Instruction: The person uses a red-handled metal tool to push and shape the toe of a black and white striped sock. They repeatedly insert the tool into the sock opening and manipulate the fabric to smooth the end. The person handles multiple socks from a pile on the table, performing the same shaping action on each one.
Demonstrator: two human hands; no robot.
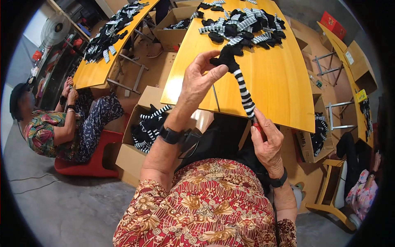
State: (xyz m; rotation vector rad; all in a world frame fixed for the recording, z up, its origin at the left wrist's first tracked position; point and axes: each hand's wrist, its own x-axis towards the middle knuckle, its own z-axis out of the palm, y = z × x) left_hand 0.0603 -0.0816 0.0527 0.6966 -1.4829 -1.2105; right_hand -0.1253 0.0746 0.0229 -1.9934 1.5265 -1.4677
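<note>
Between fingers [217, 73], a slender knit piece [243, 91] (striped)

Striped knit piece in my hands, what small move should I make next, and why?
Perhaps steady the striped knit piece with your left hand before moving the red-handled tool. That hand has the black end between thumb and fingers, while your right hand holds the tool at the opposite, striped end, where its tip is hidden.

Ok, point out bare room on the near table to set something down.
Free: the right side of the table, between the striped knit piece and the right edge; also the front-left corner, left of the left hand. Crowded: the far end, under the knit pile.
</note>
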